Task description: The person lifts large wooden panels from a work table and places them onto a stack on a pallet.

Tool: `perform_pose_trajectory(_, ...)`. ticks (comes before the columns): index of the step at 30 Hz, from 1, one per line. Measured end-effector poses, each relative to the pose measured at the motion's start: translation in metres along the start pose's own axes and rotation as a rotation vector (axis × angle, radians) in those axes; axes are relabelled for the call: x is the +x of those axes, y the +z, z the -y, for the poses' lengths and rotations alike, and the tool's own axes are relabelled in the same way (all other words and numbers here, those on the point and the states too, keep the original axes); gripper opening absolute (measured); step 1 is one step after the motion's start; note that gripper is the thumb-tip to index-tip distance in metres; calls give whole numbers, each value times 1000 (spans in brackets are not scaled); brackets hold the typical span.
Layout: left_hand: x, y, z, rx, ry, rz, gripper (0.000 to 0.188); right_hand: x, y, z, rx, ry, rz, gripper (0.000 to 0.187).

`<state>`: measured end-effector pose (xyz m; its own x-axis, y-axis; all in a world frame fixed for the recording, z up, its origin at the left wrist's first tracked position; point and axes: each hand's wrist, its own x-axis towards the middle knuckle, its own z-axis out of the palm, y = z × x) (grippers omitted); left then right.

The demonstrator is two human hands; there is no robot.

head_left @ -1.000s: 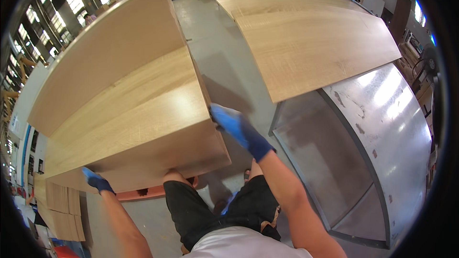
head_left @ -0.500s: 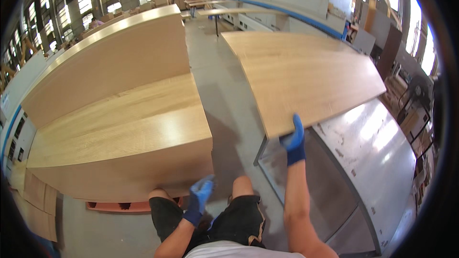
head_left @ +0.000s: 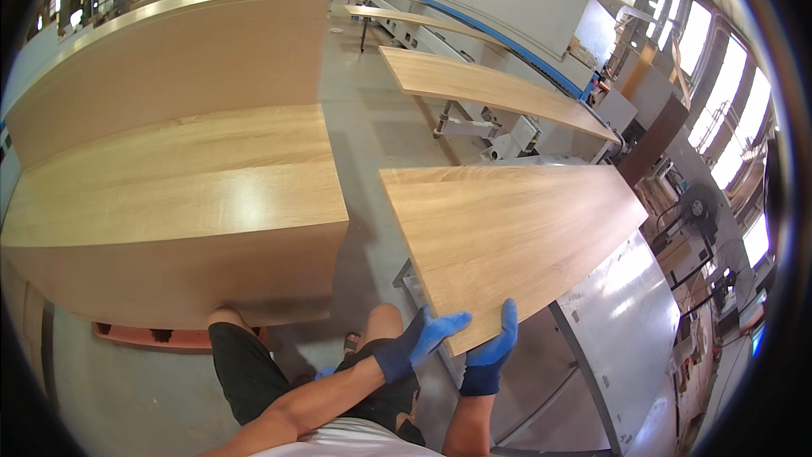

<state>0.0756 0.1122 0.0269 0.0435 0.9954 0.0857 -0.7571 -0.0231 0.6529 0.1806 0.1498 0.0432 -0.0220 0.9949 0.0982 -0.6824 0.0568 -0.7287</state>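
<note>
A wood-grain board [head_left: 507, 237] extends away from me on the right, over a metal-topped table. My left hand [head_left: 436, 334], in a blue-palmed glove, grips the board's near left corner. Beside it, my right hand [head_left: 495, 345] is closed on the near edge, thumb on the upper face and the other fingers hidden beneath. A second similar board [head_left: 491, 89] lies farther back by the long machine, separate from the held one.
To my left, a large stack of boards [head_left: 169, 279] rests on a reddish pallet [head_left: 161, 337], with a taller stack [head_left: 169, 63] behind. The metal table [head_left: 622, 305] stands at right. A long white machine [head_left: 499, 8] runs beyond. A fan [head_left: 699, 203] is at far right.
My left hand has moved from beside my thigh onto the board's corner. The held board's near end is closer to me, and the second board now shows behind it. The view has shifted.
</note>
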Motion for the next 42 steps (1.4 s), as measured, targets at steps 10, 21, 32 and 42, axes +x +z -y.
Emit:
perform_pose_trajectory(10,-71,-8,-135,285,359,18,31,-4,15,39,-106,130,184,52)
perform_pose_trajectory(21,-449,-172,-231,563,1350,-1302,48,44,-54,35,-28,-130,89,53)
perform_pose_trajectory(32,-334,-169,-239,338,1401,-1599,44,-126,135,-78,-410,388,1312,34)
perform_pose_trajectory(42,-310,-253,-316,986,1314,-1906,39,31,128,-61,-975,-579,448,32)
